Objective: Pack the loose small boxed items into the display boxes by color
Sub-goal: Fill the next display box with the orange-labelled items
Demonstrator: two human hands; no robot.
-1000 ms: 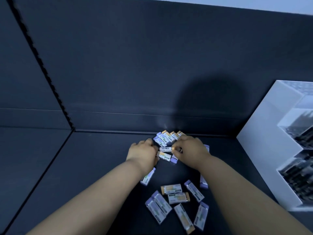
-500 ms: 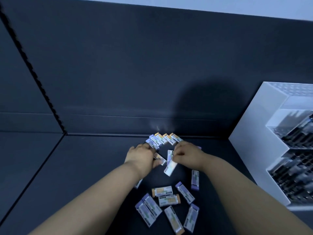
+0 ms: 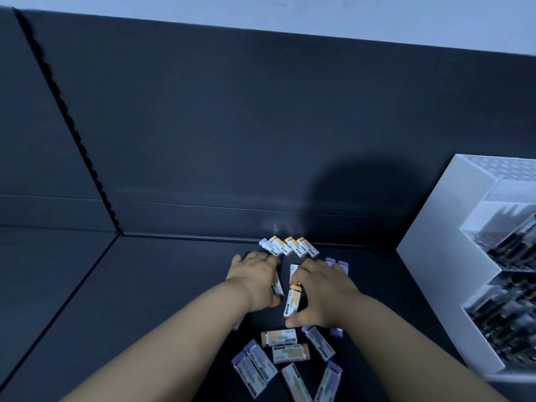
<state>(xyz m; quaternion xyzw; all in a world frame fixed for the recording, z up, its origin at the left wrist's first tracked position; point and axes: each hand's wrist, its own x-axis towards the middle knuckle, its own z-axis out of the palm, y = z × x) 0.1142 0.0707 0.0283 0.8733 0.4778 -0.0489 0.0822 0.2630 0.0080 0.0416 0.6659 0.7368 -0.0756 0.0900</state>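
Observation:
Several small white boxes with orange or purple ends lie on the dark surface. A row of them [image 3: 290, 246] stands by the back wall, and a loose pile [image 3: 285, 353] lies near me. My right hand [image 3: 324, 294] pinches an orange-ended box [image 3: 293, 300] between thumb and fingers. My left hand [image 3: 255, 278] curls over another small box [image 3: 277, 285], which pokes out under its fingers. Two purple-ended boxes [image 3: 338, 264] show behind my right hand. The white tiered display box [image 3: 446, 256] stands at the right.
Dark padded walls close off the back and left, meeting at a seam [image 3: 116, 227]. The display box's tiers hold dark rows of items. A purple box end [image 3: 336, 332] peeks out under my right wrist.
My right hand has drawn back toward me with the orange-ended box, turned lengthwise. My left hand has shifted slightly. The view has tilted, so the wall's top edge shows.

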